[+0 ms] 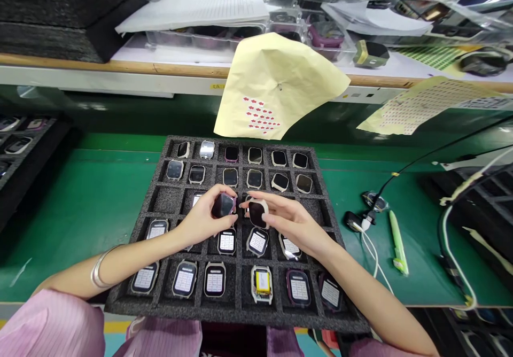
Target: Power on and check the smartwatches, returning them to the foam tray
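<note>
Over the middle of a black foam tray (166,201), each of my hands has a smartwatch body without a strap. A purple-framed smartwatch (223,206) with a dark screen sits between the thumb and fingers of my left hand (206,211). My right hand (290,218) grips a light-framed smartwatch (257,214), its screen dark too. More smartwatches fill many of the tray's compartments. Those in the far rows mostly have dark screens, while the near rows show lit white grids. One opened watch (262,283) in the front row shows a yellow battery.
The tray lies on a green mat (108,186). To the right are cables (371,239), a light-green pen-like tool (397,242) and another dark tray (492,196). A shelf (180,68) above carries papers and plastic trays; a yellow sticker sheet (280,87) hangs from it.
</note>
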`<act>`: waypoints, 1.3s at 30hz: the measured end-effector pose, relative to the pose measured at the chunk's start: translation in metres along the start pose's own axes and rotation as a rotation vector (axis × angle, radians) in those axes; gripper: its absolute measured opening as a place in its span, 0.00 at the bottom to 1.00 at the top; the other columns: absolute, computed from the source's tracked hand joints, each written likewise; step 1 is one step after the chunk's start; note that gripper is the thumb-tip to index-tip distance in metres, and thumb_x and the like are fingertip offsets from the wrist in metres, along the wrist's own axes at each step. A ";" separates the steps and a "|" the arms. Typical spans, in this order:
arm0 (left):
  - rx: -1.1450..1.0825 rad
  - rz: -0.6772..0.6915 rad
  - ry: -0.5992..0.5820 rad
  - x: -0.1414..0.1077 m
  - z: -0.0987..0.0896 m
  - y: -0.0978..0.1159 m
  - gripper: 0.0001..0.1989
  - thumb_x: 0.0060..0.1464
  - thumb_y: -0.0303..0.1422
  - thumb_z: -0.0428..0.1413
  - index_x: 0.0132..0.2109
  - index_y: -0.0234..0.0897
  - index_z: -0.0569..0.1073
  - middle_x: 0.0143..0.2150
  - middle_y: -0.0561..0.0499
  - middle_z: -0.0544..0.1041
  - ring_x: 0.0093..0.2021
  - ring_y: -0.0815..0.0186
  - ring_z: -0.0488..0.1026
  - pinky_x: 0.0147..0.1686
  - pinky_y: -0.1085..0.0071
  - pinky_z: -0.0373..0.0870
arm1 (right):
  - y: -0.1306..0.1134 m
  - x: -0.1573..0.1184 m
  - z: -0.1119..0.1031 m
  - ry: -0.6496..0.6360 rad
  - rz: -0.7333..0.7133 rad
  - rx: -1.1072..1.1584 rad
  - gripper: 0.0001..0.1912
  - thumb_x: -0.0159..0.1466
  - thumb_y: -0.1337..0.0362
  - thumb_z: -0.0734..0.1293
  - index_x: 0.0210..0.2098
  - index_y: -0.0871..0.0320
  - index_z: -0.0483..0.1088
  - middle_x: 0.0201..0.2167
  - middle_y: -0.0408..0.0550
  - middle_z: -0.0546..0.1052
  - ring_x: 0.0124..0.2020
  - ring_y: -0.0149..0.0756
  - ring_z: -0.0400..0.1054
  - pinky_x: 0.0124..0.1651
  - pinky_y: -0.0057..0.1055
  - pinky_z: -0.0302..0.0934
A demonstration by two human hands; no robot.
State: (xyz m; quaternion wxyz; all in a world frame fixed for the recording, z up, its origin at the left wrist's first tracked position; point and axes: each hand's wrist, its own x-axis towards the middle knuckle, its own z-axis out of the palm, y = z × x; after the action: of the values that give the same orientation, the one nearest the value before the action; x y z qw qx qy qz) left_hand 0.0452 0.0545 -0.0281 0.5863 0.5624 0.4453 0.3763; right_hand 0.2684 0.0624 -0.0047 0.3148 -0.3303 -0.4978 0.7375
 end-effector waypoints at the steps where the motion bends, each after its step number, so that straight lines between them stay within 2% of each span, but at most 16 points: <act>1: 0.027 0.011 0.005 0.000 0.000 0.000 0.16 0.49 0.27 0.59 0.45 0.39 0.66 0.40 0.52 0.69 0.34 0.67 0.68 0.30 0.73 0.67 | 0.000 0.000 0.000 -0.014 -0.004 -0.021 0.21 0.62 0.65 0.71 0.54 0.52 0.71 0.52 0.49 0.75 0.55 0.42 0.68 0.60 0.42 0.58; 4: 0.087 0.037 0.001 0.000 0.000 0.001 0.13 0.49 0.27 0.59 0.43 0.39 0.67 0.39 0.52 0.70 0.38 0.65 0.69 0.36 0.70 0.67 | 0.001 -0.002 -0.001 -0.031 0.001 -0.044 0.21 0.59 0.66 0.73 0.52 0.53 0.74 0.50 0.50 0.76 0.51 0.42 0.71 0.54 0.39 0.64; 8: 0.152 0.073 -0.037 0.000 0.000 0.003 0.12 0.48 0.24 0.56 0.41 0.37 0.68 0.37 0.53 0.70 0.39 0.64 0.68 0.41 0.68 0.65 | 0.002 -0.003 0.000 -0.026 0.013 -0.054 0.21 0.59 0.67 0.74 0.52 0.53 0.73 0.47 0.50 0.78 0.49 0.41 0.72 0.52 0.38 0.66; 12: 0.179 0.059 -0.067 -0.002 -0.001 0.004 0.11 0.47 0.23 0.53 0.40 0.37 0.68 0.37 0.52 0.70 0.39 0.64 0.67 0.41 0.68 0.64 | 0.002 -0.005 0.002 -0.007 0.010 -0.067 0.21 0.57 0.67 0.75 0.50 0.54 0.75 0.46 0.51 0.78 0.48 0.42 0.73 0.51 0.39 0.67; 19: 0.181 0.097 -0.068 -0.002 0.000 0.001 0.12 0.49 0.26 0.56 0.43 0.37 0.68 0.38 0.52 0.71 0.39 0.64 0.68 0.41 0.68 0.64 | 0.003 -0.004 0.000 -0.008 -0.020 -0.040 0.22 0.55 0.68 0.76 0.49 0.55 0.75 0.45 0.52 0.79 0.48 0.43 0.73 0.53 0.40 0.66; 23: 0.221 0.119 -0.059 -0.002 0.000 0.004 0.13 0.48 0.25 0.55 0.43 0.37 0.67 0.39 0.51 0.71 0.40 0.64 0.68 0.42 0.68 0.65 | 0.005 -0.002 0.000 -0.018 0.009 -0.023 0.21 0.55 0.68 0.76 0.49 0.54 0.76 0.45 0.52 0.79 0.47 0.43 0.74 0.49 0.38 0.68; 29: 0.232 0.115 -0.074 -0.003 0.000 0.008 0.11 0.47 0.24 0.53 0.40 0.37 0.67 0.37 0.52 0.71 0.39 0.64 0.68 0.42 0.68 0.65 | 0.001 -0.006 0.004 0.054 -0.003 -0.052 0.22 0.55 0.66 0.76 0.50 0.54 0.75 0.47 0.52 0.78 0.49 0.45 0.73 0.54 0.43 0.65; 36: 0.251 0.128 -0.117 -0.003 0.000 0.009 0.10 0.47 0.24 0.52 0.40 0.37 0.66 0.37 0.52 0.71 0.39 0.65 0.68 0.42 0.68 0.65 | 0.000 -0.006 0.004 0.068 0.003 -0.075 0.22 0.56 0.66 0.75 0.50 0.54 0.75 0.46 0.52 0.79 0.49 0.44 0.73 0.54 0.41 0.66; 39: 0.270 0.133 -0.096 -0.003 -0.001 0.010 0.12 0.47 0.24 0.53 0.41 0.37 0.66 0.37 0.52 0.71 0.39 0.65 0.68 0.42 0.69 0.65 | -0.001 -0.005 0.004 0.072 -0.004 -0.075 0.22 0.55 0.66 0.76 0.50 0.55 0.75 0.46 0.52 0.79 0.49 0.45 0.73 0.54 0.43 0.66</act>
State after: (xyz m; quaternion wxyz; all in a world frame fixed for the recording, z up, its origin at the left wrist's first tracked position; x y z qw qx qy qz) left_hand 0.0443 0.0526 -0.0180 0.4997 0.6816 0.4253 0.3237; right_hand 0.2682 0.0559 -0.0018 0.3216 -0.3671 -0.5142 0.7053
